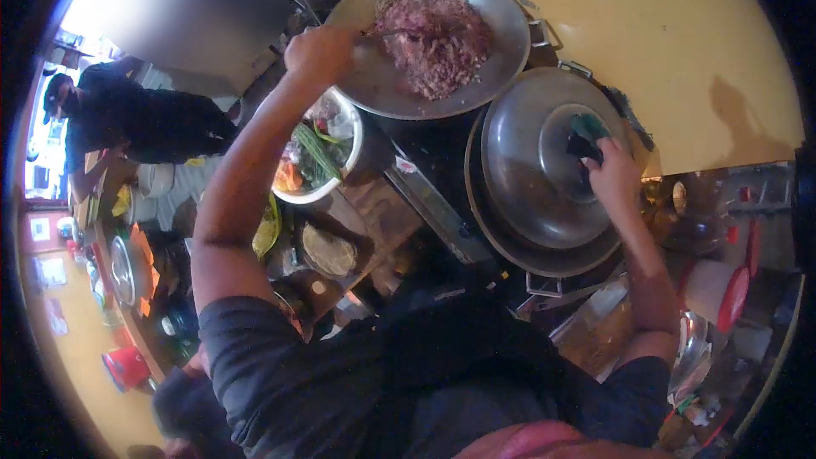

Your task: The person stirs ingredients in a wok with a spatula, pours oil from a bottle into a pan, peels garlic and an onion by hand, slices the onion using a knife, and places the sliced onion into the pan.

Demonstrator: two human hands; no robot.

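At the upper centre, a wide metal pan (pixel 357 76) holds a heap of ground meat (pixel 438 42). My left hand (pixel 323 55) is closed at the pan's left edge around a thin utensil (pixel 391 31), whose far end is hidden in the meat. To the right, a large domed metal lid (pixel 527 166) sits over another wide pan (pixel 544 265). My right hand (pixel 614 172) grips a dark green cloth (pixel 586 132) at the top of the lid. The cloth and fingers hide the lid's handle.
A white bowl (pixel 355 140) of vegetables stands below my left forearm, near a wooden board (pixel 374 208). Another person (pixel 153 123) in dark clothes is at the left, and part of a further person (pixel 191 408) shows at lower left. A red-rimmed container (pixel 714 293) is at right.
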